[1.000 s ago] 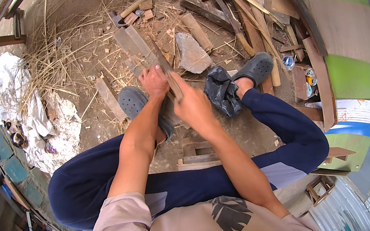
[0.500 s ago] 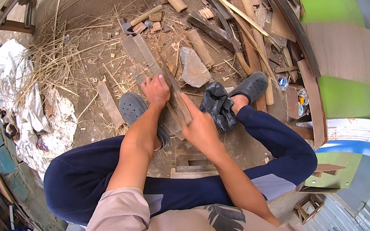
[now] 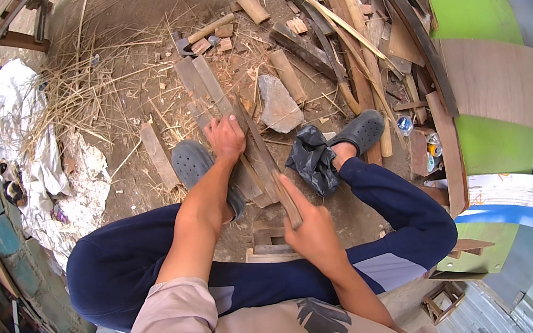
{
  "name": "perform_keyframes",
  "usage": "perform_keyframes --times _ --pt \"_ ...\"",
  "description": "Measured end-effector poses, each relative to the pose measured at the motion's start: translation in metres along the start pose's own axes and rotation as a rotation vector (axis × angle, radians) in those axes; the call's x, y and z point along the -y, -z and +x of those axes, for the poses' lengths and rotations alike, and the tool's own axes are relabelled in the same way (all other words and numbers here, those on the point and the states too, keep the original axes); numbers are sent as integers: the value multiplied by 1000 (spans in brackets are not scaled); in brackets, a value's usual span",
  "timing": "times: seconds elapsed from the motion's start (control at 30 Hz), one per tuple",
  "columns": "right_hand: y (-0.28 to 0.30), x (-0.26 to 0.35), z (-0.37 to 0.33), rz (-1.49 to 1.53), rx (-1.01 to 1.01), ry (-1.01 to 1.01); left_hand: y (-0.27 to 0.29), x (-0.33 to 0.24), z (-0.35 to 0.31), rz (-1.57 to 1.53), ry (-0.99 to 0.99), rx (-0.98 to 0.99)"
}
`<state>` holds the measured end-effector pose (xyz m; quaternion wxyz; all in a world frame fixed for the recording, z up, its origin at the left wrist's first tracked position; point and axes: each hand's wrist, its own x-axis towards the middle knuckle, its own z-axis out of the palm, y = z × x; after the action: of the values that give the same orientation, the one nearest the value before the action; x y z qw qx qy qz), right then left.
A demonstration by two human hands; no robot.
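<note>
My right hand (image 3: 315, 232) is closed around the near end of a long, narrow brown saw-like tool (image 3: 268, 159), seen nearly edge-on. Its far end runs along the right side of a wooden board (image 3: 212, 81) lying lengthwise in front of me. Over the middle of that board my left hand (image 3: 226, 138) presses down, fingers curled at its edge. My left foot, in a grey clog (image 3: 192, 162), is beside the board and partly over it. Where the tool meets the wood cannot be made out. Another flat board (image 3: 191, 81) lies alongside, to the left.
A hammer-like tool (image 3: 211, 29) with a wooden handle lies beyond the boards. Near my right foot are a black plastic bag (image 3: 313, 159) and a flat stone (image 3: 279, 104). Timber (image 3: 350, 34) is piled at right; dry straw (image 3: 80, 91) and white sheeting (image 3: 10, 113) lie left.
My right hand has drawn back toward my body and slightly right, pulling the saw-like tool with it. My left hand keeps its place on the board.
</note>
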<state>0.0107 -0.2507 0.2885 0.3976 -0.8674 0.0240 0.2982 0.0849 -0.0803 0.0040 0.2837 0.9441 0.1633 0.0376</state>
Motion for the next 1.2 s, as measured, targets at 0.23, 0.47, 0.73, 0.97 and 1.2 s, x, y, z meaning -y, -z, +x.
perform_keyframes --times 0.23,0.47,0.73,0.97,1.2 --pt "-25 -16 123 -14 -117 107 -2 -5 -1 26 -14 16" --pt "6 6 9 2 -24 29 3 0 2 38 -6 19" --pt "-36 0 112 -82 -64 22 -11 14 -6 18 -75 -41" --pt "-1 7 2 -67 -7 -20 -5 2 2 57 -60 -57" --pt "-27 -5 87 -78 -54 8 -3 4 1 15 -75 -1"
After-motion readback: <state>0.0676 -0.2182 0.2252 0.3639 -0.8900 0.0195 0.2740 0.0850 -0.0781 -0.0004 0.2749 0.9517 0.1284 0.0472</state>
